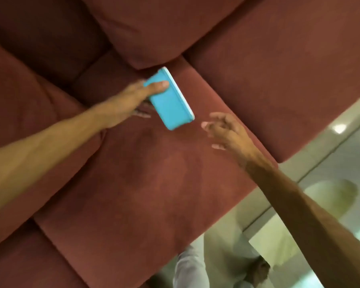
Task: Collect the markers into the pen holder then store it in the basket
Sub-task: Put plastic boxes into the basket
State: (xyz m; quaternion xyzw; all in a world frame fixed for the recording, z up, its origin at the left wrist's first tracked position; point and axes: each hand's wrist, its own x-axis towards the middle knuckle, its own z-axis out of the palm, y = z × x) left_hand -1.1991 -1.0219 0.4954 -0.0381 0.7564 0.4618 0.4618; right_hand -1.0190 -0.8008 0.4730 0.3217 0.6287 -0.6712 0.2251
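A bright turquoise, rectangular plastic pen holder with rounded corners and a paler rim along its far long edge is held above the dark red, suede-like sofa seat cushion, just in front of the seam where that cushion meets the back cushions. It is tilted, its solid base or side facing the camera, so its opening and contents cannot be seen. No brand, label or writing is legible on it (the picture is motion-blurred).

The left hand grasps the pen holder: the thumb lies across the upper part of the turquoise face and the other fingers show below its left edge, wrapped behind it. The right hand hovers over the same seat cushion, to the right of the pen holder and not touching it, fingers spread and loosely bent, holding nothing.

Beyond the cushion's front edge lies a glossy pale tiled floor.
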